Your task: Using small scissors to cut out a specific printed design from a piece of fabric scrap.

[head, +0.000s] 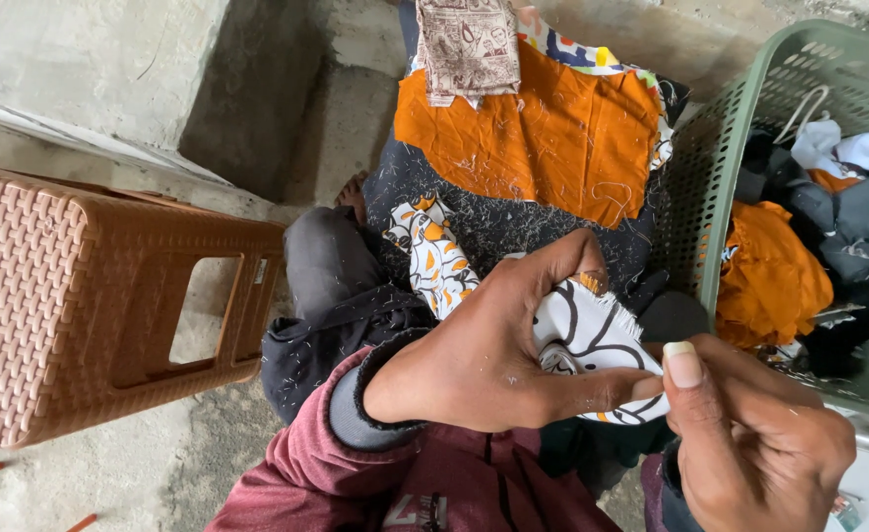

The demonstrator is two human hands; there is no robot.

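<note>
- Brown woven-pattern plastic stool point(70, 296) at far left, lying on its side on the concrete floor point(139, 463), cut off by the left edge.
- Concrete step point(90, 69) above it, top cut off by the frame.
- Maroon sleeve point(296, 463) with grey cuff at bottom centre, leading up to the left hand point(483, 345).
- Left hand curled, thumb and fingertips pinching the white scrap point(587, 340) with black curved lines; frayed top edge showing, lower and left parts of the scrap hidden behind the hand.
- White, orange and black printed scrap point(434, 261) just above the left wrist, lying on the lap, partly covered by the hand.
- Dark cloth point(498, 212) over the lap, sprinkled with short thread clippings; an orange piece point(543, 133) on it, a beige printed piece point(469, 44) on top, cut off by the upper edge; a many-coloured piece point(577, 49) peeking out behind.
- Right hand point(749, 433) at lower right, thumb up, thumb and finger pressed together touching the right edge of the white scrap; what lies between them too small to make out; palm side hidden.
- Green plastic basket point(720, 167) at far right, cut off by the edge, holding orange cloth point(769, 276), dark cloth and white cloth in a heap hard to tell apart.
</note>
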